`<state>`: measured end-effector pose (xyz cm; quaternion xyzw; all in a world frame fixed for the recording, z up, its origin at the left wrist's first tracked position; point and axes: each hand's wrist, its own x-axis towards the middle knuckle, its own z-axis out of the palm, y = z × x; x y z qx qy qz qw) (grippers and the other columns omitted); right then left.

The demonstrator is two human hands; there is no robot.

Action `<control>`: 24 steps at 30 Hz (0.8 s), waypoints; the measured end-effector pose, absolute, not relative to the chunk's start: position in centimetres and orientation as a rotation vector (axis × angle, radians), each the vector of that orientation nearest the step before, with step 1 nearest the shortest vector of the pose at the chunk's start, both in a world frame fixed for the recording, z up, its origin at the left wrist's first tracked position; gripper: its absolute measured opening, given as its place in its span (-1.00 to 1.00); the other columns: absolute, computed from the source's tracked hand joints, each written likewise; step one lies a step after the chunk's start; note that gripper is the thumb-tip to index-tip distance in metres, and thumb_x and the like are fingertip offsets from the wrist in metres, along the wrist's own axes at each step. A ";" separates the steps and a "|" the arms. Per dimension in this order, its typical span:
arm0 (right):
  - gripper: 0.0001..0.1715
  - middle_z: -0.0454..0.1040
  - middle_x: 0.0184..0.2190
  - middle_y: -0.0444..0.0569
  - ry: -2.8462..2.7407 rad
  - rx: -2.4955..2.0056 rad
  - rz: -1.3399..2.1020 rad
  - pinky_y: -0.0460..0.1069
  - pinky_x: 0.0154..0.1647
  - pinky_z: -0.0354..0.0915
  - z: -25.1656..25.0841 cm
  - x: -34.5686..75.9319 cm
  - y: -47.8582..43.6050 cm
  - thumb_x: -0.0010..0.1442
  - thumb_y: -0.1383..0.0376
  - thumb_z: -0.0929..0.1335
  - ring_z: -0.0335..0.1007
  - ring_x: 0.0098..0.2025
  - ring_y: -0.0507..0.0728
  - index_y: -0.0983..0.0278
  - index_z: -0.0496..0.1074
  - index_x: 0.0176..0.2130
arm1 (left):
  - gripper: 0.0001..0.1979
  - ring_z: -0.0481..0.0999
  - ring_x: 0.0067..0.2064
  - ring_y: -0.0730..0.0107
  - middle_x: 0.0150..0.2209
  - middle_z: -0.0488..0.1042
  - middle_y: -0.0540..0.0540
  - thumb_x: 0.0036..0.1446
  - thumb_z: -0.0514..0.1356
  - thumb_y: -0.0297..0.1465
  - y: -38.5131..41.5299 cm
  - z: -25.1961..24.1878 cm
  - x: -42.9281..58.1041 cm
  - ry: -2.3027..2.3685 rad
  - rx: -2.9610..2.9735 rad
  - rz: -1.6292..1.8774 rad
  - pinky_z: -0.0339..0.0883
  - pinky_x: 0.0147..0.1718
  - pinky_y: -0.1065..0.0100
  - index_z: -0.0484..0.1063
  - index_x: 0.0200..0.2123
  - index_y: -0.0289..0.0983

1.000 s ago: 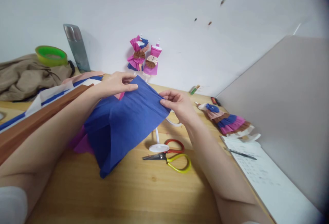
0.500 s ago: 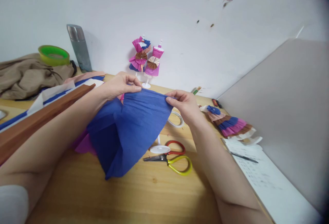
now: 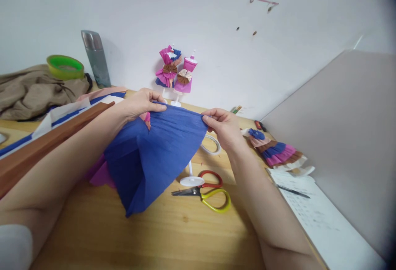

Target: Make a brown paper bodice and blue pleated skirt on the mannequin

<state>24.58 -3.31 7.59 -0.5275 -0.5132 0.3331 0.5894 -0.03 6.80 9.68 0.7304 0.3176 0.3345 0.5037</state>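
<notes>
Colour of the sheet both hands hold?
Blue; the sheet shows best in the head view.

Softly lit, slightly hazy.
Palest on the wall (image 3: pixel 216 26), patchily shadowed across the near table (image 3: pixel 185 241), black at upper right, stretched toward the edges, blurred past reading on the notepaper (image 3: pixel 328 224).

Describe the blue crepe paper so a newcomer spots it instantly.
On the wooden table, find the scissors with red and yellow handles. Up and left of them, the blue crepe paper hangs between the left hand and right hand. Unlike the blue strip at far left, it is held up as a broad sheet.
</notes>
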 end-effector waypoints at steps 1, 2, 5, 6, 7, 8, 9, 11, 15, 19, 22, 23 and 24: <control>-0.72 0.38 -0.68 -0.20 -1.192 -1.227 0.774 -0.10 -0.63 0.06 7.6 24.6 -3.3 -0.22 0.19 0.52 0.13 -0.65 -0.07 0.27 0.50 -0.46 | -0.85 0.48 -0.48 0.46 -0.50 0.52 0.00 -0.17 0.37 -0.37 6.8 9.6 0.0 0.766 1.763 0.814 0.34 -0.46 0.44 0.52 -0.47 -0.28; -0.72 0.38 -0.68 -0.20 -1.192 -1.224 0.777 -0.10 -0.63 0.06 7.6 24.5 -3.3 -0.22 0.19 0.52 0.14 -0.65 -0.07 0.27 0.50 -0.47 | -0.85 0.47 -0.48 0.46 -0.50 0.52 0.00 -0.16 0.37 -0.37 6.9 9.6 0.0 0.766 1.754 0.819 0.34 -0.46 0.44 0.51 -0.47 -0.28; -0.71 0.38 -0.68 -0.19 -1.225 -1.222 0.792 -0.11 -0.63 0.07 7.7 24.4 -3.5 -0.20 0.18 0.52 0.18 -0.64 -0.06 0.27 0.48 -0.46 | -0.84 0.44 -0.51 0.49 -0.55 0.49 0.03 -0.14 0.37 -0.38 6.9 9.6 0.0 0.764 1.688 0.819 0.31 -0.48 0.45 0.47 -0.47 -0.27; -0.71 0.38 -0.68 -0.19 -1.240 -1.224 0.793 -0.11 -0.63 0.08 7.8 24.4 -3.5 -0.19 0.17 0.51 0.19 -0.64 -0.05 0.27 0.48 -0.46 | -0.83 0.43 -0.52 0.50 -0.55 0.48 0.03 -0.14 0.38 -0.38 6.9 9.6 0.0 0.756 1.655 0.837 0.31 -0.48 0.46 0.45 -0.46 -0.27; -0.71 0.37 -0.68 -0.19 -1.252 -1.228 0.793 -0.11 -0.63 0.08 7.9 24.4 -3.6 -0.17 0.15 0.51 0.20 -0.64 -0.05 0.27 0.47 -0.45 | -0.81 0.43 -0.51 0.50 -0.55 0.48 0.03 -0.14 0.39 -0.38 6.9 9.6 0.1 0.746 1.618 0.863 0.31 -0.48 0.46 0.44 -0.46 -0.27; -0.70 0.37 -0.69 -0.18 -1.260 -1.232 0.792 -0.11 -0.63 0.08 7.9 24.4 -3.6 -0.16 0.14 0.51 0.21 -0.64 -0.04 0.27 0.47 -0.45 | -0.79 0.43 -0.51 0.50 -0.54 0.48 0.03 -0.14 0.39 -0.37 6.9 9.5 0.1 0.735 1.581 0.892 0.31 -0.49 0.46 0.42 -0.45 -0.26; -0.69 0.37 -0.69 -0.18 -1.263 -1.235 0.794 -0.11 -0.63 0.08 8.0 24.4 -3.6 -0.15 0.13 0.51 0.21 -0.64 -0.04 0.27 0.46 -0.45 | -0.77 0.43 -0.51 0.50 -0.53 0.47 0.03 -0.14 0.40 -0.37 7.0 9.5 0.2 0.729 1.547 0.920 0.31 -0.49 0.47 0.41 -0.43 -0.26; -0.68 0.37 -0.68 -0.18 -1.263 -1.233 0.806 -0.11 -0.63 0.08 8.0 24.3 -3.7 -0.16 0.12 0.52 0.21 -0.64 -0.05 0.27 0.45 -0.46 | -0.76 0.42 -0.52 0.52 -0.53 0.46 0.04 -0.13 0.39 -0.38 7.0 9.5 0.3 0.738 1.504 0.968 0.30 -0.51 0.48 0.39 -0.41 -0.26; -0.67 0.38 -0.68 -0.18 -1.250 -1.208 0.823 -0.12 -0.64 0.10 8.1 24.2 -3.8 -0.19 0.13 0.54 0.20 -0.65 -0.06 0.27 0.45 -0.49 | -0.79 0.40 -0.54 0.53 -0.55 0.44 0.06 -0.09 0.36 -0.39 6.9 9.7 0.5 0.786 1.503 1.032 0.31 -0.51 0.48 0.41 -0.38 -0.27; -0.70 0.39 -0.68 -0.18 -1.223 -1.191 0.813 -0.12 -0.63 0.11 8.1 24.2 -3.8 -0.19 0.15 0.53 0.21 -0.65 -0.05 0.26 0.45 -0.50 | -0.75 0.49 -0.49 0.45 -0.49 0.52 0.01 -0.18 0.41 -0.41 6.9 9.6 0.1 0.761 1.471 0.940 0.42 -0.41 0.40 0.47 -0.37 -0.28; -0.70 0.40 -0.68 -0.18 -1.214 -1.171 0.807 -0.11 -0.62 0.13 8.2 24.1 -4.0 -0.19 0.15 0.53 0.22 -0.65 -0.04 0.25 0.45 -0.49 | -0.75 0.53 -0.48 0.39 -0.48 0.54 -0.03 -0.22 0.43 -0.42 7.2 9.5 -0.4 0.760 1.497 0.844 0.45 -0.40 0.36 0.52 -0.39 -0.29; -0.69 0.40 -0.68 -0.18 -1.220 -1.163 0.810 -0.11 -0.62 0.14 8.2 24.0 -4.0 -0.19 0.15 0.53 0.22 -0.65 -0.04 0.25 0.45 -0.48 | -0.76 0.53 -0.47 0.38 -0.48 0.54 -0.04 -0.21 0.42 -0.42 7.3 9.5 -0.6 0.756 1.497 0.840 0.46 -0.39 0.34 0.52 -0.39 -0.29; -0.69 0.40 -0.67 -0.18 -1.231 -1.157 0.813 -0.10 -0.61 0.15 8.2 23.9 -4.1 -0.19 0.14 0.53 0.22 -0.65 -0.04 0.25 0.45 -0.48 | -0.76 0.55 -0.45 0.36 -0.47 0.55 -0.04 -0.20 0.41 -0.42 7.3 9.5 -0.7 0.746 1.490 0.851 0.47 -0.36 0.32 0.53 -0.37 -0.30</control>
